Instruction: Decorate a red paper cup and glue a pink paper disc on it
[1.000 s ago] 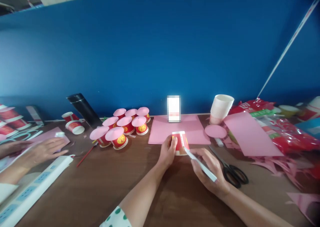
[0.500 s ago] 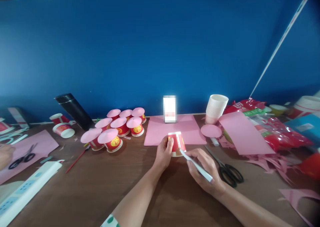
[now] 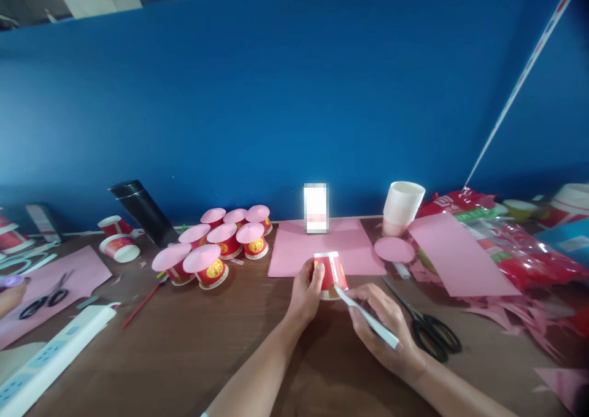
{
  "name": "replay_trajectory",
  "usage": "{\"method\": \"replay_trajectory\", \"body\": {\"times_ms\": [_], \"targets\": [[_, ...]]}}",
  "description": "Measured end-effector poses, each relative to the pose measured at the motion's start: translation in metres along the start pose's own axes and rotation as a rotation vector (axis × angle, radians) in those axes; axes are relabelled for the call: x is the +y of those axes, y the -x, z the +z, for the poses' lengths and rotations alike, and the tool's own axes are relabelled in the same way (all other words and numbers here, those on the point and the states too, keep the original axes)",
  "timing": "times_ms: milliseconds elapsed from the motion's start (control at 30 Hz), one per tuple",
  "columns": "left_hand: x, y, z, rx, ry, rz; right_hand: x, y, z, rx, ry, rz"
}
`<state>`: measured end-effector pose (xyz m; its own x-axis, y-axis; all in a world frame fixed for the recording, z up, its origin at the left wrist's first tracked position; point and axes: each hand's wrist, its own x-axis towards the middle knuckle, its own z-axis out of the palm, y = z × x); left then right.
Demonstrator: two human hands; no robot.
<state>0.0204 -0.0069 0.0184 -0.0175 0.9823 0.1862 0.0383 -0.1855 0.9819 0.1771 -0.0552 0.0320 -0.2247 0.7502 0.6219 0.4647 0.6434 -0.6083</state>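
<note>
An upside-down red paper cup (image 3: 332, 271) stands at the near edge of a pink paper sheet (image 3: 324, 251) on the brown table. My left hand (image 3: 307, 290) is wrapped round the cup's left side. My right hand (image 3: 383, 324) grips a thin white pen-like tool (image 3: 367, 317) whose tip touches the cup's lower right rim. Black scissors (image 3: 430, 328) lie just right of my right hand.
Several red cups topped with pink discs (image 3: 216, 251) cluster at the left. A stack of white cups (image 3: 401, 207), a pink disc (image 3: 394, 249), pink paper (image 3: 455, 254) and red packets (image 3: 515, 245) lie right. A power strip (image 3: 50, 355), scissors (image 3: 43, 297) and another person's hand (image 3: 10, 294) are at far left.
My hands stay on the cup and tool. The other person's hand at left has drawn back from the power strip to the frame's edge. The view shifted slightly.
</note>
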Motion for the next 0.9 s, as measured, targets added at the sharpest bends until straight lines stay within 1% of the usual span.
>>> {"method": "replay_trajectory", "body": {"times_ms": [133,333,467,767,900], "targets": [[0.0019,0.0004,0.0002,0.009,-0.017,-0.002,0.0015,0.0010,-0.0005,0.019,0.000,0.015],[0.0021,0.0005,0.0004,0.010,-0.021,0.003,0.0013,0.0011,-0.0002,0.001,-0.001,0.001],[0.0034,0.0007,-0.0004,0.012,-0.030,0.005,0.0018,0.0017,-0.0014,0.022,0.007,0.025],[0.0044,0.0012,-0.0002,0.007,-0.055,0.026,0.0035,0.0036,-0.0003,-0.022,-0.002,0.049],[0.0041,0.0012,0.0007,0.012,-0.028,0.010,0.0056,0.0043,0.0005,-0.011,0.002,0.050]]}}
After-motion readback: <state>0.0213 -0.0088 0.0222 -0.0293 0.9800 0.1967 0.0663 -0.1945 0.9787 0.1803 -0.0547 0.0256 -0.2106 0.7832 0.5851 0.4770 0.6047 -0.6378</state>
